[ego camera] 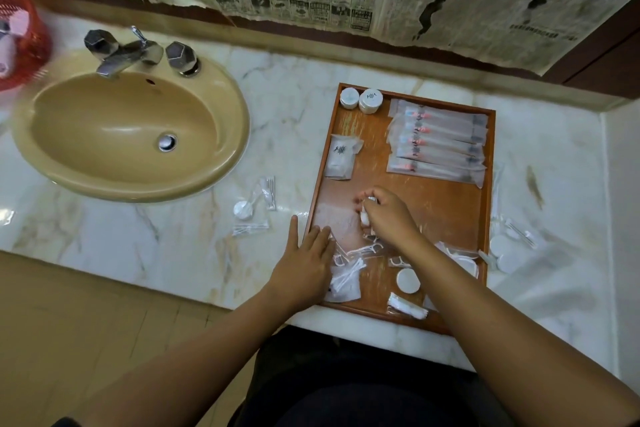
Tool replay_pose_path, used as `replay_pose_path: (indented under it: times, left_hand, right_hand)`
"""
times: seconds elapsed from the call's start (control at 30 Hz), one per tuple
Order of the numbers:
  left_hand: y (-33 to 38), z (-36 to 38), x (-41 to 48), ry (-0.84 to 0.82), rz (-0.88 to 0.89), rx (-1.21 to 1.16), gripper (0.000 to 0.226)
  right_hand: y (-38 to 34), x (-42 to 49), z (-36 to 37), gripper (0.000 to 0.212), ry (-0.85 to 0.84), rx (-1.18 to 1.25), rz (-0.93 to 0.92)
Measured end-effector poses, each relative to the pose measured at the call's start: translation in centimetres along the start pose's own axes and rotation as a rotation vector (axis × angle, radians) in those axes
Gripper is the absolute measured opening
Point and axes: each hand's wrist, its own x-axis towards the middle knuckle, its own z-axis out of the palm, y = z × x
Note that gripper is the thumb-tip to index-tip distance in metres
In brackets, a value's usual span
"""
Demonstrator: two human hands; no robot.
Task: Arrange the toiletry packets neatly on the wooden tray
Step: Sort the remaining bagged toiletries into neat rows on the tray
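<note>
a person's two bare hands work over a rectangular wooden tray, its reddish varnish scuffed, on a glossy veined marble counter beside an oval beige sink. the left hand lies flat across the tray's left rim, fingers straight and pressed together, thumb out over the marble. the right hand, wrist bent above the tray's middle, curls its fingers round a small white packet, blurred. long frosted toothbrush sleeves lie stacked along the far right of the tray, two round white tubs sit in the far left corner and a flat square sachet lies below them. cotton buds, floss picks and a white disc lie loose at the near end. more clear packets lie on the marble left of the tray.
</note>
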Motion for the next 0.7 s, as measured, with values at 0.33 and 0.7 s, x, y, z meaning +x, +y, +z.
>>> replay_pose_path:
  times: [0.33, 0.7]
  left_hand:
    - [-2.9, -1.7, 2.7, 0.383, -0.265, -0.4, 0.034]
    - [-4.3, -2.9, 4.4, 0.101, -0.597, -0.644, 0.031]
  right_hand:
    - [0.2, 0.5, 0.0, 0.015, 0.039, 0.314, 0.045]
    - [-0.2, 1.6, 2.4, 0.021, 0.155, -0.363, -0.06]
